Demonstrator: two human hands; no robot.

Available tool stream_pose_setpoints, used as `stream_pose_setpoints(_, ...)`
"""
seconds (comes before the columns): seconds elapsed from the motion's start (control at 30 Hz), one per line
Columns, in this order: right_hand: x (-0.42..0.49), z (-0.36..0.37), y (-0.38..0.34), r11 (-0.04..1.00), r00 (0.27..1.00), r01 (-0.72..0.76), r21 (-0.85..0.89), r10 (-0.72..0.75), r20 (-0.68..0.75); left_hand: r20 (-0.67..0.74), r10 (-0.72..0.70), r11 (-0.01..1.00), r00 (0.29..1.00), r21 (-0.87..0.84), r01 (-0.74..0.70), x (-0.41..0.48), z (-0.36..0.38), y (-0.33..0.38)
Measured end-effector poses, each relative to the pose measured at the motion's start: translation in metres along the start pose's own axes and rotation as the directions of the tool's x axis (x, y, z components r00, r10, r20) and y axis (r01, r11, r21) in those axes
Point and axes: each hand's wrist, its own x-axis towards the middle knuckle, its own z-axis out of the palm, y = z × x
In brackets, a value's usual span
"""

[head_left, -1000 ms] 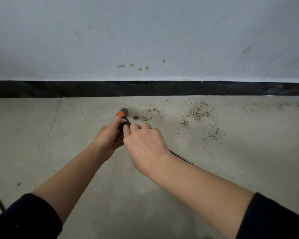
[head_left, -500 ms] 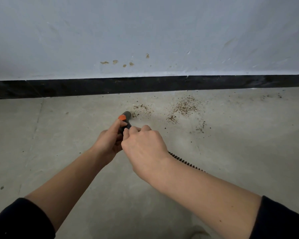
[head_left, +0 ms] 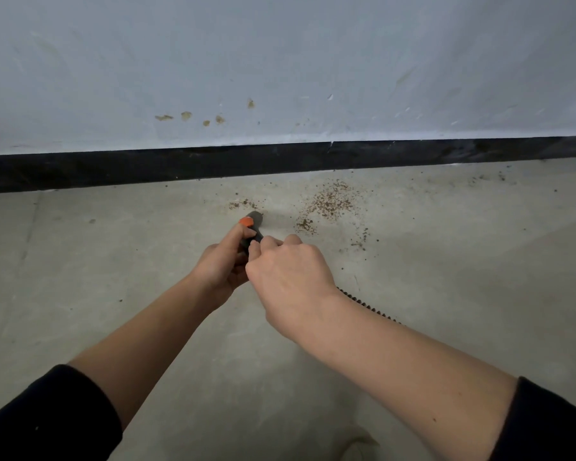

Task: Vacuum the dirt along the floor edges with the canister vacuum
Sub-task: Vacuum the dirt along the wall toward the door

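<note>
Grey nozzle (head_left: 255, 216), orange collar (head_left: 246, 222), ribbed hose (head_left: 370, 306)

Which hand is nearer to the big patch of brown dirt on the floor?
The right hand. It lies just below and left of the dirt patch in the picture; the left hand is further left, on the other side of the vacuum nozzle.

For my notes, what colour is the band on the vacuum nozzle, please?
Orange band, best in head view.
</note>
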Motion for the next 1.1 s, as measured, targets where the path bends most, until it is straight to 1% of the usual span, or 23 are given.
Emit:
stream_pose_setpoints(0.1, -0.004, 0.001, 0.006, 1.0, 1.0, -0.011, -0.005, 0.011, 0.011, 0.02, -0.009, 1.0, 1.0, -0.006, 0.009, 0.001, 0.008, -0.003)
stream_pose_setpoints(0.23, -0.007, 0.001, 0.007, 1.0, 1.0, -0.01, 0.007, 0.01, 0.011, 0.011, -0.012, 1.0, 1.0, -0.021, 0.012, 0.0, 0.011, -0.004)
stream_pose_setpoints(0.57, 0.012, -0.005, -0.008, 0.999, 0.998, 0.029, 0.043, -0.027, -0.058, -0.101, 0.05, 0.998, 0.994, -0.033, -0.054, -0.006, -0.012, 0.011)
stream_pose_setpoints(0.9, 0.033, -0.01, -0.023, 0.992, 0.988, 0.079, 0.097, -0.065, -0.138, -0.232, 0.079, 0.995, 0.969, -0.034, -0.09, -0.007, -0.038, 0.025)
stream_pose_setpoints(1.0, 0.04, -0.012, -0.026, 0.99, 0.985, 0.089, 0.107, -0.072, -0.156, -0.247, 0.082, 0.995, 0.966, -0.042, -0.095, -0.005, -0.046, 0.028)
stream_pose_setpoints(1.1, 0.044, -0.012, -0.027, 0.989, 0.985, 0.09, 0.117, -0.07, -0.16, -0.233, 0.085, 0.995, 0.969, -0.034, -0.096, -0.003, -0.048, 0.031)
